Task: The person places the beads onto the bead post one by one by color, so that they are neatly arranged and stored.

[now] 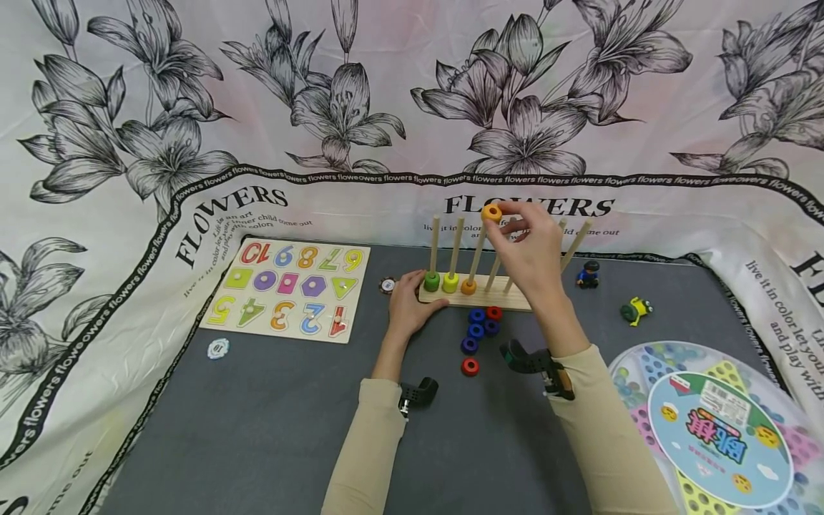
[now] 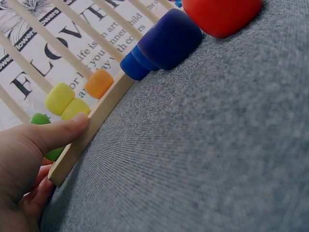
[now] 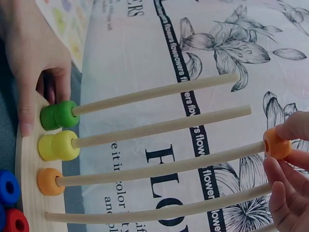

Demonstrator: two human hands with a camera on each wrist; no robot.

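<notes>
My right hand point(image 1: 533, 247) pinches an orange bead point(image 3: 277, 143) at the top of the third peg point(image 3: 159, 166); whether the peg's tip has entered the hole I cannot tell. My left hand point(image 1: 410, 304) grips the left end of the wooden base point(image 2: 96, 116), thumb on its front side. Green beads point(image 3: 59, 115) sit low on the first peg, yellow beads point(image 3: 59, 145) on the second, and one orange bead point(image 3: 50, 181) on the third. In front of the base lie several loose blue beads point(image 1: 476, 330) and two red beads point(image 1: 470, 367).
A number and shape board point(image 1: 277, 290) lies to the left, with a pale chip point(image 1: 218, 348) below it. Another chip point(image 1: 388, 285) is by the left hand. A toy figure point(image 1: 588, 275), a frog point(image 1: 636, 311) and a round game board point(image 1: 721, 436) stand or lie at right.
</notes>
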